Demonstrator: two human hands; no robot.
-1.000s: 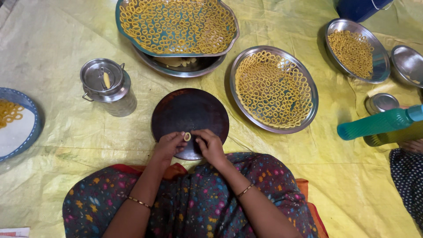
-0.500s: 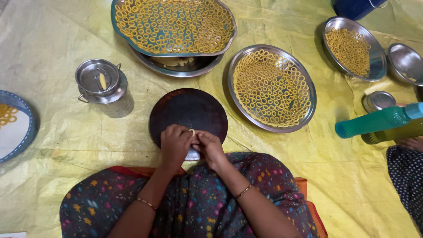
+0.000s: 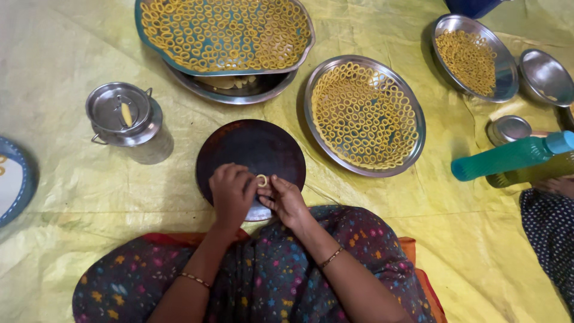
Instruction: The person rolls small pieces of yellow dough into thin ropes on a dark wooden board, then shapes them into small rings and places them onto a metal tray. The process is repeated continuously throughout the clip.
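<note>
Yellow sheet (image 3: 89, 197) covers floor. Steel trays of yellow rings: big tray (image 3: 224, 33) stacked on a steel plate (image 3: 239, 90), round tray (image 3: 365, 115) centre-right, smaller tray (image 3: 472, 57) far right. Lidded steel pot (image 3: 122, 113) left. Green bottle (image 3: 508, 157) right.

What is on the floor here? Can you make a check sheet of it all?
Surface: yellow sheet spread on the floor, creased.
Job's things: small dough ring pinched between both hands over a dark round board.
Clutter: big tray full of rings set on a steel bowl; two steel plates of rings; empty steel dish; lidded steel pot; small tin; teal bottle; blue-rimmed plate at the left edge.
Grips: left hand and right hand both on the ring.
Cables: nothing seen.
Surroundings: another person's dotted sleeve at right; blue tub at the top edge.
</note>
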